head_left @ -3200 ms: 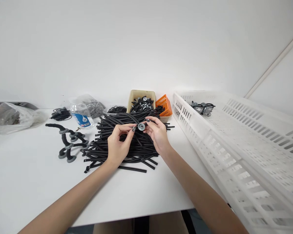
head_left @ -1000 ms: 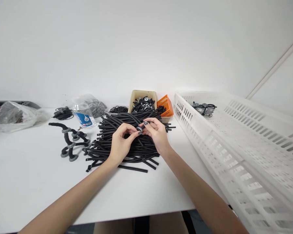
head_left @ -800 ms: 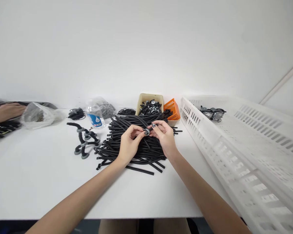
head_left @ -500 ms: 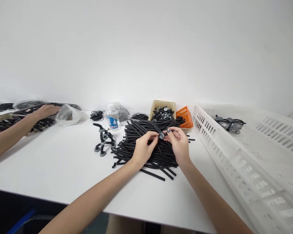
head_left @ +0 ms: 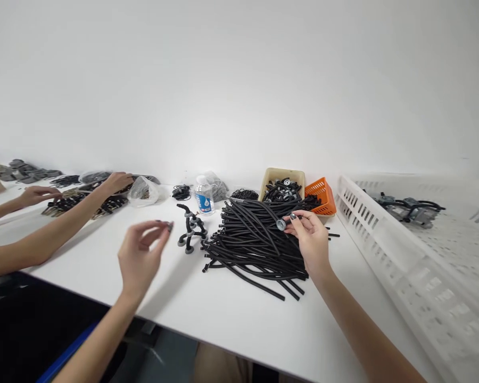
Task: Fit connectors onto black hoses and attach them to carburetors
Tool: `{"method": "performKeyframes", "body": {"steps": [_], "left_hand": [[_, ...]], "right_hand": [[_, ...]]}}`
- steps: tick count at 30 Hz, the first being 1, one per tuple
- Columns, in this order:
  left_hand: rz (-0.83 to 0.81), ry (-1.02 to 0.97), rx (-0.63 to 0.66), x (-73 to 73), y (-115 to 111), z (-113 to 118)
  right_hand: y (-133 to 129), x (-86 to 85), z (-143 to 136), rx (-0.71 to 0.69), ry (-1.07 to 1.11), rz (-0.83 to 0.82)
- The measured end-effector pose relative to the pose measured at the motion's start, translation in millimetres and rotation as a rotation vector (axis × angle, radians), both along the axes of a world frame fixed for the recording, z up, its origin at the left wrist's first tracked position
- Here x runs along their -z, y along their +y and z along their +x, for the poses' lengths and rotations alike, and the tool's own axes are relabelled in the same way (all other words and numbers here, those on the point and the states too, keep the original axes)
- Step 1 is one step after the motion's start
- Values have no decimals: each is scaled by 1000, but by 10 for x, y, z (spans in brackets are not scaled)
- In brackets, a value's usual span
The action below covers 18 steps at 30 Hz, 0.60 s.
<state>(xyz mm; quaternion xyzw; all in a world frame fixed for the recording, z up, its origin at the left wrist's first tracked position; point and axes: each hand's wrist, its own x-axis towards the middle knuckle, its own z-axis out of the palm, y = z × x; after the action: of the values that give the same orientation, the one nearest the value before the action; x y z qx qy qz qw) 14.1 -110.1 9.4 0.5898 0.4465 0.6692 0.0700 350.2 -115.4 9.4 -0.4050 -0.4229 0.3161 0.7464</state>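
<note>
My right hand (head_left: 312,240) pinches a small grey round fitting (head_left: 281,224) between thumb and fingertips, just above a big pile of black rubber tubes (head_left: 255,239) on the white table (head_left: 83,276). My left hand (head_left: 140,257) hovers in the air to the left of the pile, fingers curled apart, holding nothing. Between that hand and the pile lies a small cluster of bent black tubes with grey fittings (head_left: 189,231).
A beige bin of fittings (head_left: 283,183), an orange basket (head_left: 321,194) and a water bottle (head_left: 203,197) stand behind the pile. A large white slotted crate (head_left: 423,266) fills the right. At the far left another person's hands (head_left: 115,182) work among black parts and plastic bags.
My left hand has let go of the fitting and swung out to the left. The right hand keeps the fitting. The view has turned left, showing the other person's arms.
</note>
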Motion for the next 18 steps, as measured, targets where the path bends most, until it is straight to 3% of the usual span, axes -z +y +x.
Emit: {"method": "performKeyframes", "body": {"steps": [2, 4, 6, 9, 13, 18], "left_hand": [[-135, -28, -81, 12, 379, -366], [-359, 50, 19, 52, 802, -605], [-486, 140, 118, 117, 1183, -704], [-558, 306, 179, 227, 1579, -660], [-586, 389, 177, 308, 1806, -513], [-577, 386, 227, 304, 1881, -450]], "right_hand": [[-2, 2, -4, -11, -8, 0], [-4, 9, -6, -29, -15, -10], [-3, 19, -4, -42, -17, -20], [1, 29, 7, -51, -24, -23], [1, 29, 10, -58, -27, -25], [2, 20, -7, -66, -21, -33]]}}
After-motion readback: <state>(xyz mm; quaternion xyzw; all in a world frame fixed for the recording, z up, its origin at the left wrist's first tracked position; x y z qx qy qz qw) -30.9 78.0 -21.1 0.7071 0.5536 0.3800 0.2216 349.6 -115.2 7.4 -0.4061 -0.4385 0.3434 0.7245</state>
